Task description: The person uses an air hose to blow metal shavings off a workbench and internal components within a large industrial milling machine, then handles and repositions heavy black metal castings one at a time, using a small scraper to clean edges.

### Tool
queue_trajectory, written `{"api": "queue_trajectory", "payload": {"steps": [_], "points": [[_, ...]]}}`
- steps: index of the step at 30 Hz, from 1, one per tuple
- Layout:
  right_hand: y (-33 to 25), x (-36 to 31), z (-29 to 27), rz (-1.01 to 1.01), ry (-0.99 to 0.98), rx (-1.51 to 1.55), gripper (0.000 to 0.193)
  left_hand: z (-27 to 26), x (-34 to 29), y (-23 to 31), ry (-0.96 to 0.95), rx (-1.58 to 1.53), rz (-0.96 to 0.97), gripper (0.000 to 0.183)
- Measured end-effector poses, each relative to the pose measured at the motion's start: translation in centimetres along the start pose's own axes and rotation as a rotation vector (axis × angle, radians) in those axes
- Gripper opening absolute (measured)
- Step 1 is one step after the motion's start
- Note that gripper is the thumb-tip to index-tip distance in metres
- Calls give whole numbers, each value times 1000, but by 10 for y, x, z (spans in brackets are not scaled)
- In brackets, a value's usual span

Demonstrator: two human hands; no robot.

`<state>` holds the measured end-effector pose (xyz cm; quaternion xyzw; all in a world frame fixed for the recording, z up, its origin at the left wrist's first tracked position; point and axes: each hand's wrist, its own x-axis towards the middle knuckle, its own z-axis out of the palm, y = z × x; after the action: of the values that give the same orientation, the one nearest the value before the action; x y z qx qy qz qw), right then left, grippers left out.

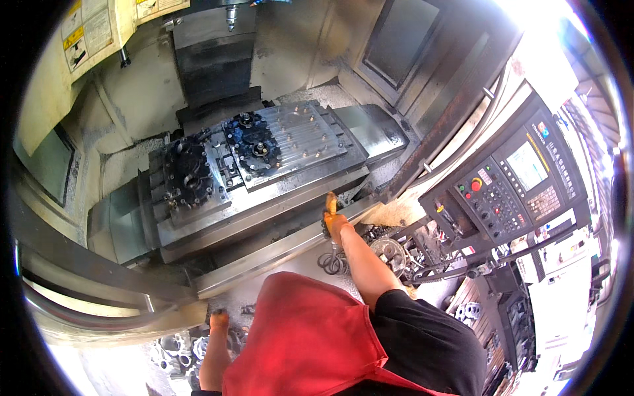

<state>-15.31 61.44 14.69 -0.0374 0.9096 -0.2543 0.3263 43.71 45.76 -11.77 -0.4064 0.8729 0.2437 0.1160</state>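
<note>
My right hand [333, 221], in an orange and dark glove, reaches to the front sill of the machine. Its fingers are closed round what looks like an air gun, mostly hidden by the hand; a dark coiled hose [333, 263] hangs just below. Beyond it is the machine table [264, 198] with a metal fixture plate [310, 135]. Dark castings are clamped there: one at the left [188, 168], another near the middle [254, 142], with bolts and clamps about them. My left hand [218, 321] hangs low beside my red apron [297, 330], its fingers too dark to make out.
The spindle tool [231, 18] points down above the back of the table. A control panel [505, 175] with a red button stands at the right. Raw castings [175, 350] lie at the lower left, and more metal parts [389, 254] sit right of my forearm.
</note>
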Motion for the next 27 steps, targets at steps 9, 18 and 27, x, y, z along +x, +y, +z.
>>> {"api": "queue_trajectory", "payload": {"steps": [9,18,27], "points": [[73,38,-33,-25,-33,85,47,-144,141,285,340,-439,107,43],[60,36,-50,-125,-142,-54,39,-233,265,429,314,-303,295,65],[-12,-47,-122,88,-36,342,33,-250,491,573,144,-88,274,78]]}}
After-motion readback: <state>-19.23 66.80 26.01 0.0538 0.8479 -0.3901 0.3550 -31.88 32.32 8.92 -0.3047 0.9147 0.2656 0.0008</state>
